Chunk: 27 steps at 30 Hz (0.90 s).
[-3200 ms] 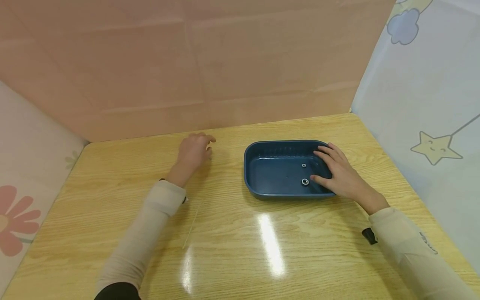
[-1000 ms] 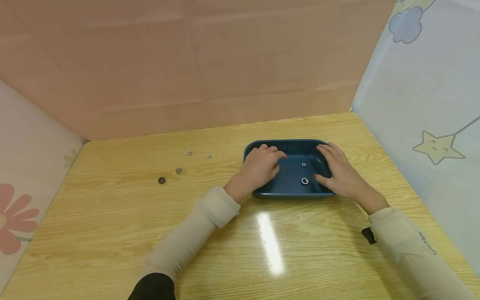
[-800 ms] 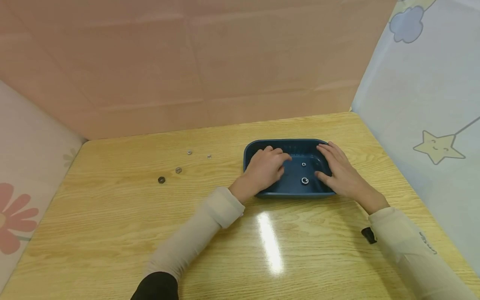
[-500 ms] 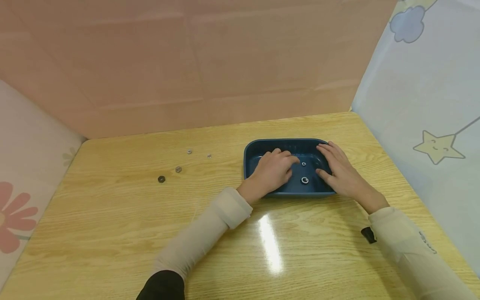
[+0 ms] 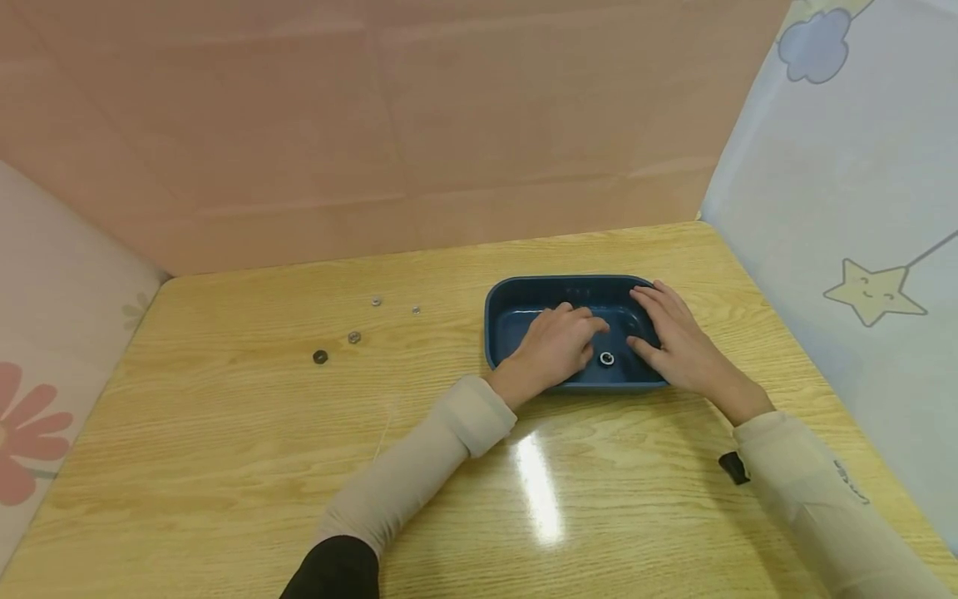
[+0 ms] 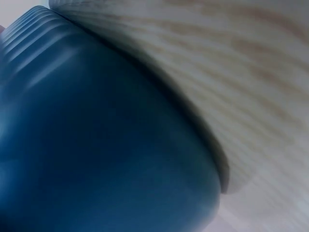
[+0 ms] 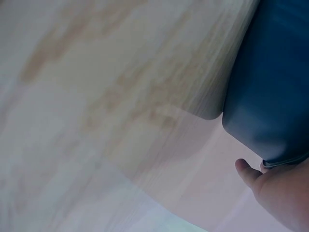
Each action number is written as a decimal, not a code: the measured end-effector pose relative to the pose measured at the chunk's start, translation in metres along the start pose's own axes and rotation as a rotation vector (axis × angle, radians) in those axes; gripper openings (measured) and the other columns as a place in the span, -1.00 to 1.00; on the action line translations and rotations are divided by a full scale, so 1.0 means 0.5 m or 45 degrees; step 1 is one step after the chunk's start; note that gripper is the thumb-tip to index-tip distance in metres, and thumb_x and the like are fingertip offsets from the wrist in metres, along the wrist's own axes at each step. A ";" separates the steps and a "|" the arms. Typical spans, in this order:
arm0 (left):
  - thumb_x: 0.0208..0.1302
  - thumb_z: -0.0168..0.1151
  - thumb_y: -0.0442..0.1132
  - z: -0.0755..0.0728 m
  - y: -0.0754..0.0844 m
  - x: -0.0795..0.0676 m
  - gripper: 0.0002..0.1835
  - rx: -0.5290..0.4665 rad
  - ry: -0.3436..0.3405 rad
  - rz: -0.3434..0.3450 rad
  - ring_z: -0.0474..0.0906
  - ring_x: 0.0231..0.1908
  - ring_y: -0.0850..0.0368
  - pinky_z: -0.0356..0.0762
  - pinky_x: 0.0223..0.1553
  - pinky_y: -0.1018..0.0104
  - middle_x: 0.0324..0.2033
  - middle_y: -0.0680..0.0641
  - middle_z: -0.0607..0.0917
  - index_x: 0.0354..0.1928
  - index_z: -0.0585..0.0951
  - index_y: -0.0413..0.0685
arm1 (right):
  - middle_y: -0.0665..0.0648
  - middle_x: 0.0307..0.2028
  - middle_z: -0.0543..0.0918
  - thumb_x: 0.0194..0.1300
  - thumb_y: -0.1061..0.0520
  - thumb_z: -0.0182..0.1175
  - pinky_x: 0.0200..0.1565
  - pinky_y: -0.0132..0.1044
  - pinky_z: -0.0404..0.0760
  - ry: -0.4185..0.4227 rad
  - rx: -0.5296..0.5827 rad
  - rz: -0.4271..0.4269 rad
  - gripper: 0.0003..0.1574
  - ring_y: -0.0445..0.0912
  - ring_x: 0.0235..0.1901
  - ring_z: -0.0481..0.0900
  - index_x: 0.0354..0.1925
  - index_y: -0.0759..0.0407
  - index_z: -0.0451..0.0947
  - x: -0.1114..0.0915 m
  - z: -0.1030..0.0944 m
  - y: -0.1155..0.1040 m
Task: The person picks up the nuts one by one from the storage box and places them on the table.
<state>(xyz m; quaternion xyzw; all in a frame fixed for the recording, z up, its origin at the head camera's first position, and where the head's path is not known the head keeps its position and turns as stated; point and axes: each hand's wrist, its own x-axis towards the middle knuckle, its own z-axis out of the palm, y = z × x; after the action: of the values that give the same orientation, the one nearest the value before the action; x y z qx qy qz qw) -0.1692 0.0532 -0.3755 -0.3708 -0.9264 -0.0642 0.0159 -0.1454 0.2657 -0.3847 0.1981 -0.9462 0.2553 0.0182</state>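
Observation:
In the head view a dark blue rectangular tray (image 5: pixel 524 329) stands on the wooden table. My left hand (image 5: pixel 557 345) reaches over its front rim, fingers loosely bent and the index finger stretched forward. That finger covers the spot of a small nut in the tray; whether it touches the nut is hidden. A larger silver ring-shaped nut (image 5: pixel 607 358) lies on the tray floor between my hands. My right hand (image 5: pixel 679 345) rests over the tray's right end, thumb and fingers spread. In the right wrist view a finger (image 7: pixel 248 173) sticks out beside the tray wall.
Left of the tray lie a black hex nut (image 5: pixel 320 357), a grey nut (image 5: pixel 355 338) and two small silver nuts, one nearer the back (image 5: pixel 377 301) and one nearer the tray (image 5: pixel 416 309). A backdrop stands behind the table (image 5: pixel 224 399), and a patterned wall (image 5: pixel 868 183) at its right.
My left hand has moved from the table's left part into the tray, then further right over the small nut, which it now hides. My right hand has stayed at the tray's right end.

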 end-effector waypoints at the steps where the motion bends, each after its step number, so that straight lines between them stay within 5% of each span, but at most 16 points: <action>1: 0.42 0.17 -0.15 0.001 0.001 0.001 -0.64 0.000 -0.005 0.001 0.56 -0.09 0.16 0.56 -0.17 0.37 0.07 0.15 0.68 0.22 0.60 0.25 | 0.47 0.45 0.08 0.39 0.18 0.17 0.37 0.42 -0.04 -0.002 0.002 0.001 -0.14 0.36 0.52 -0.21 0.48 0.42 0.02 0.000 0.000 0.000; 27: 0.39 0.23 -0.08 0.013 0.017 0.028 -0.61 -0.080 -0.191 0.092 0.55 -0.12 0.16 0.49 -0.36 0.42 0.09 0.13 0.67 0.24 0.59 0.26 | 0.48 0.46 0.07 0.40 0.21 0.14 0.36 0.43 -0.02 -0.024 0.006 0.003 -0.14 0.35 0.52 -0.23 0.50 0.40 -0.01 0.001 -0.002 -0.002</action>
<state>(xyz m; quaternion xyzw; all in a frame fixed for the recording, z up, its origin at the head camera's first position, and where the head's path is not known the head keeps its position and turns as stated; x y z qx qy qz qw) -0.1734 0.0695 -0.3801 -0.4082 -0.9084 -0.0646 -0.0630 -0.1456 0.2653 -0.3835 0.1996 -0.9459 0.2558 0.0085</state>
